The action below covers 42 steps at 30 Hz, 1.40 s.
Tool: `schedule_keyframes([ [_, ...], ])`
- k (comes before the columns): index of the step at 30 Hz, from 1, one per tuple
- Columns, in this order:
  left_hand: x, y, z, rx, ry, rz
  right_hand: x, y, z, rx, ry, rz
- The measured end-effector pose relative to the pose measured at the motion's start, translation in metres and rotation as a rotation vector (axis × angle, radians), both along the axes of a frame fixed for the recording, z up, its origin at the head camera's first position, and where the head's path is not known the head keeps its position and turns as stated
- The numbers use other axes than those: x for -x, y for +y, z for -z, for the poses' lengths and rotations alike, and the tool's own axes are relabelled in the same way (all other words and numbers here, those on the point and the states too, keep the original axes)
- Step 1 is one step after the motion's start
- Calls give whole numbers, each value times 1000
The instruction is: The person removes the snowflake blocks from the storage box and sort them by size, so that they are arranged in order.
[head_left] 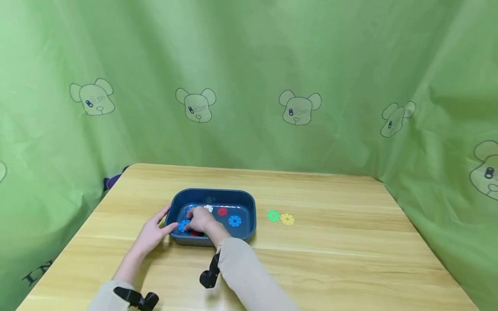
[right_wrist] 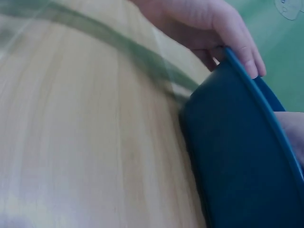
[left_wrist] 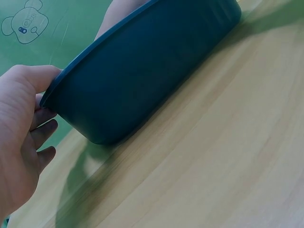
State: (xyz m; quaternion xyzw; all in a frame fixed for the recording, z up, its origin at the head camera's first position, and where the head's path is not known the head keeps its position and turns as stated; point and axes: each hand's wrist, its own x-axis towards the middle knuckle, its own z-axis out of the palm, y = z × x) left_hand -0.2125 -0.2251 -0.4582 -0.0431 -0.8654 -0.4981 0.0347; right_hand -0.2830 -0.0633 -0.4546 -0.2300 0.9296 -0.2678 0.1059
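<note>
1. Green fabric point(head_left: 249, 52), printed with outlined mouse-like faces, hangs behind the desk and down both sides.
2. A pale wood-grain desk point(head_left: 350, 242) fills the lower half of the head view.
3. A dark blue basin point(head_left: 192, 242) with rounded corners stands on the desk, left of its middle. Its mouth faces up. Its long axis runs left to right, with one long wall towards the person.
4. Two pale sleeves cover the forearms: the right sleeve point(head_left: 249, 274) stops short of the basin's near wall, while the left sleeve point(head_left: 110, 296) sits lower left.
5. The left hand point(head_left: 151, 233) has a pinching grip on the basin's left end: thumb over the rim, other fingers along the outside.
6. The right hand point(head_left: 203, 219) reaches over the near wall into the basin, fingers bent and pointing left. Its thumb is by a blue disc; whether its grip has closed on anything, I cannot tell. The hand and wrist hide part of the basin floor.
7. Small black devices are strapped at both wrists, one on the right point(head_left: 210, 272) and one on the left point(head_left: 136, 298).
8. Flat, notched discs come last. Inside the basin are several: a blue disc point(head_left: 183, 226) at the left, another blue disc point(head_left: 234, 221) at the right, a white disc point(head_left: 208, 208) and a red disc point(head_left: 222, 211) farther back. Outside, right of the basin, a green disc point(head_left: 273, 216) and a yellow disc point(head_left: 287, 219) lie flat, side by side.
</note>
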Motion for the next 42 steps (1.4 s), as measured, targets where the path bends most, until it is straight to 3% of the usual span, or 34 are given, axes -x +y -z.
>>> schedule_keyframes([
  [6,1,-1,7,-30,-18,2,-1,-3,2,-104,63,-21],
  [12,1,0,5,-38,-25,0,-2,1,-1,-86,54,-10],
  [28,0,2,2,-10,-40,-26,-1,28,-10,108,70,27],
  [36,0,1,3,-14,-47,-23,1,49,-18,269,-56,95],
  [42,-1,1,3,-18,-50,-21,6,69,-26,379,-99,118],
])
